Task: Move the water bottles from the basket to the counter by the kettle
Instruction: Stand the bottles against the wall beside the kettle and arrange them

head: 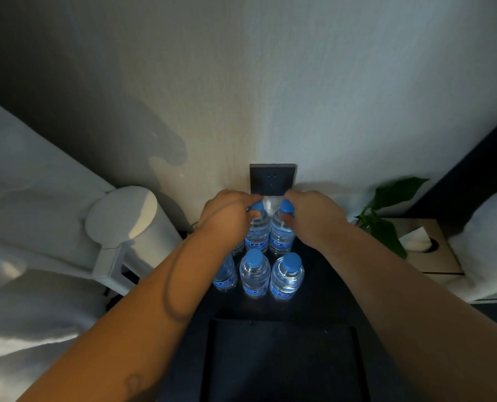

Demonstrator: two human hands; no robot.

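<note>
Step in hand: placing. Each hand holds one bottle by the neck in the back row on the dark desk [322,282], at 12 o'clock from the front row.
Left hand [227,211]: fingers pinched around the neck under the blue cap of the back-left bottle [256,230].
Right hand [314,213]: fingers pinched likewise on the back-right bottle [281,232].
Contact with desk: both bottle bases look down or nearly so; cannot tell for certain.
Front row: three capped bottles [254,274] upright, side by side, touching or nearly so; a further bottle partly hidden behind the left forearm.
Kettle [128,219]: white, at 9 o'clock from the bottles, near them.
Basket [282,358]: dark rectangular shape at 6 o'clock, closest to the camera; contents too dark to see.
Other: wall socket [272,179] at 12 o'clock; plant [386,216] and tissue box [427,248] at 3 o'clock.
Labels: blue band with white print on each bottle; too small to read.
Next move, judged: let go of both necks without nudging neighbours, then check the basket for remaining bottles.
</note>
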